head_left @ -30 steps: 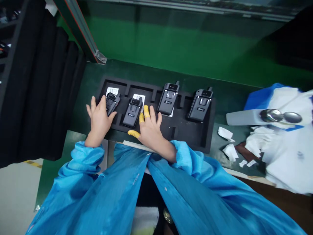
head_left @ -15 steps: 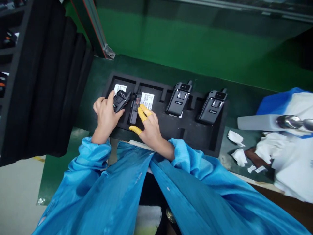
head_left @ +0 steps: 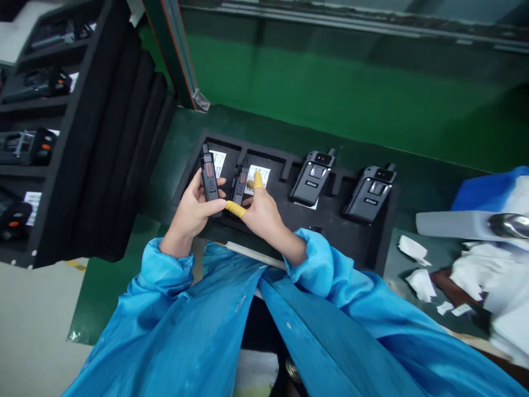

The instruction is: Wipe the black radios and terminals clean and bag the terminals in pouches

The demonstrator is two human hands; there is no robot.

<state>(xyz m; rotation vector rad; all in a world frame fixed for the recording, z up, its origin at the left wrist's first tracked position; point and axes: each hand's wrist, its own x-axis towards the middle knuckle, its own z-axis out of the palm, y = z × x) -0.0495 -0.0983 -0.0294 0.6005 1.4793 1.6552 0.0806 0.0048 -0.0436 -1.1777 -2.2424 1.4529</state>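
Note:
My left hand [head_left: 193,208] grips a black walkie-talkie [head_left: 209,175], turned so its narrow side with a red-outlined button faces up. A second walkie-talkie [head_left: 239,184] stands on its side just to the right. My right hand [head_left: 264,212], with yellow finger cots on some fingers, is closed around its lower end. The thumb crosses below it, close to my left thumb; one finger is raised over a white barcode label [head_left: 260,175]. Both hands are over the left part of a black foam tray [head_left: 285,212]. Another barcode label [head_left: 217,161] lies behind the left walkie-talkie.
Two more walkie-talkies marked Riton, one [head_left: 313,177] mid-tray and one [head_left: 371,193] at its right, lie backs up. Stacked foam trays [head_left: 111,143] holding similar radios stand at left. Paper scraps [head_left: 413,250], white cloth [head_left: 475,264] and a translucent sleeve [head_left: 450,223] lie at right.
My left hand has turned its walkie-talkie from its broad back onto its narrow side. One finger of my right hand has lifted. The whole view has shifted, showing more of the left stack.

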